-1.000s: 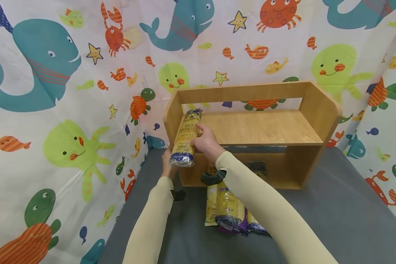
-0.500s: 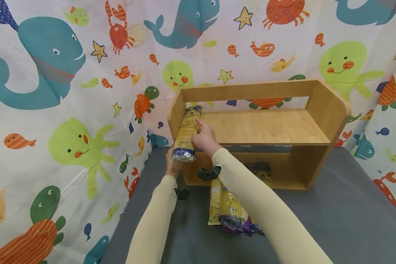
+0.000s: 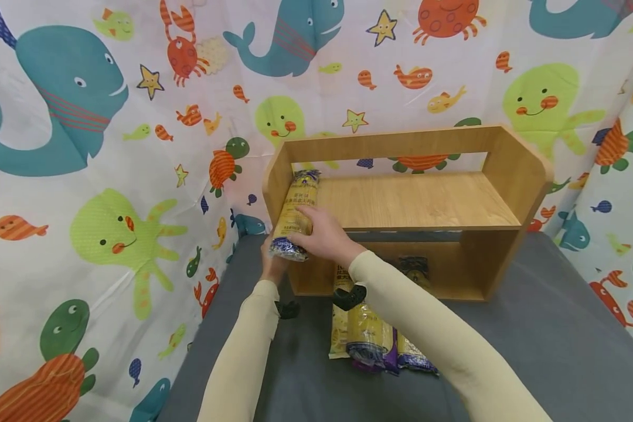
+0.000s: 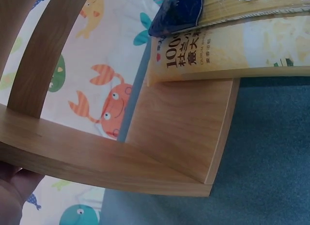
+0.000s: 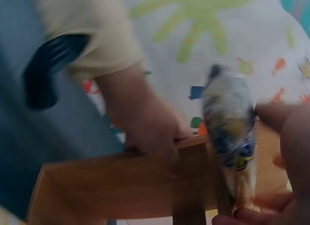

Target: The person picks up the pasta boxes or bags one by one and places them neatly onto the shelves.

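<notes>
A yellow spaghetti packet with dark blue ends lies at the left end of the wooden shelf's upper board, its near end sticking out past the front edge. My right hand touches the packet's right side near that end, fingers reaching over it; the right wrist view is blurred, with fingers beside the packet's crinkled end. My left hand grips the shelf's left side panel from outside, partly hidden behind the packet. In the left wrist view only a bit of that hand shows at the panel.
Several yellow pasta packets lie in a group in front of the shelf, reaching into its lower compartment. A purple wrapper shows among them. The shelf stands on a grey surface against a curtain printed with sea animals.
My right hand has shifted from the packet's middle down toward its near end. The packet has slid slightly farther back on the board. My left hand stays at the side panel.
</notes>
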The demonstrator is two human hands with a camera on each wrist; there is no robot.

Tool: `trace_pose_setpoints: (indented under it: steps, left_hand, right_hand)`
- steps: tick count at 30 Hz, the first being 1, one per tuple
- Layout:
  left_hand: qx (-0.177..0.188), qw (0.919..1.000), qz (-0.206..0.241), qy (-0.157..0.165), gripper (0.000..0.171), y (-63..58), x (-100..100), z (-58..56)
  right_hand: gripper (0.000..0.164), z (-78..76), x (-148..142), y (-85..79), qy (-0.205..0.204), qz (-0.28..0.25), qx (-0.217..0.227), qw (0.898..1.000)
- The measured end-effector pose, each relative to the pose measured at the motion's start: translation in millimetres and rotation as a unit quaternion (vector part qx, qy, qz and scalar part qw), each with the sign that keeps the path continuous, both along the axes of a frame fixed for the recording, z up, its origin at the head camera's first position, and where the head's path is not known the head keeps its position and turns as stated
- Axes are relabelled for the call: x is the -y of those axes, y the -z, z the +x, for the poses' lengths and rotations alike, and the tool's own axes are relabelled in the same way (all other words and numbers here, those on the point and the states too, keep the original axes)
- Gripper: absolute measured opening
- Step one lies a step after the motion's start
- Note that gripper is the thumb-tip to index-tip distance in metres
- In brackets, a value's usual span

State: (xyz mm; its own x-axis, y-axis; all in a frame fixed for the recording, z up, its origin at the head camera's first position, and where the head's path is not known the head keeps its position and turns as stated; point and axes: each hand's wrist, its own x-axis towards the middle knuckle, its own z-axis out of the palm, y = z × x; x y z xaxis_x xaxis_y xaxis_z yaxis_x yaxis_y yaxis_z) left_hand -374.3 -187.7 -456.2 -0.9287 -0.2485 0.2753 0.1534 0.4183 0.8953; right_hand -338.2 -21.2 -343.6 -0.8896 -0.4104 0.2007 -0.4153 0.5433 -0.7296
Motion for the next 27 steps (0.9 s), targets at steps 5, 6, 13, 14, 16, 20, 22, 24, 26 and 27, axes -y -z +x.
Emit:
trace_pose_setpoints:
  steps: [5,6,13,14,16,20,22,24,26,27]
  left_hand:
    - [0.008,0.9997,0.020,0.008,0.043,1.4,5.5,-0.3]
    - [0.008,0.9997,0.023,0.009,0.043,1.6,5.9,-0.6]
    - [-0.001,1.0000,0.009,0.003,0.041,3.6,3.9,-3.4]
    - [-0.004,1.0000,0.008,0.003,0.040,4.1,3.7,-3.9]
    - [-0.009,0.9999,0.002,0.005,0.041,4.9,3.3,-4.5]
    - [-0.015,0.9998,-0.005,0.010,0.043,5.1,3.7,-4.4]
    - [-0.014,0.9998,-0.005,0.012,0.044,4.6,3.5,-4.2]
    - [-0.014,0.9998,0.001,0.014,0.046,4.3,3.4,-3.2]
    - [-0.012,0.9997,0.014,0.016,0.047,4.3,3.1,-1.7]
    - [-0.009,0.9996,0.022,0.017,0.048,4.6,3.0,-0.7]
  right_hand:
    - [0.077,10.4,-4.7,11.4,-0.065,0.088,-0.057,0.992]
    - [0.077,11.0,-4.9,12.7,-0.068,0.095,-0.062,0.991]
    - [0.075,8.8,-4.9,12.0,-0.072,0.113,-0.063,0.989]
    - [0.075,7.9,-4.7,11.8,-0.072,0.113,-0.061,0.989]
    - [0.075,6.2,-4.6,11.8,-0.072,0.113,-0.056,0.989]
    - [0.076,5.1,-5.2,12.3,-0.075,0.107,-0.048,0.990]
    - [0.077,5.8,-6.9,12.9,-0.075,0.103,-0.047,0.991]
    - [0.077,7.8,-10.0,14.1,-0.076,0.096,-0.046,0.991]
    - [0.075,11.0,-16.4,16.7,-0.077,0.089,-0.056,0.991]
    - [0.074,13.6,-21.3,18.3,-0.078,0.084,-0.064,0.991]
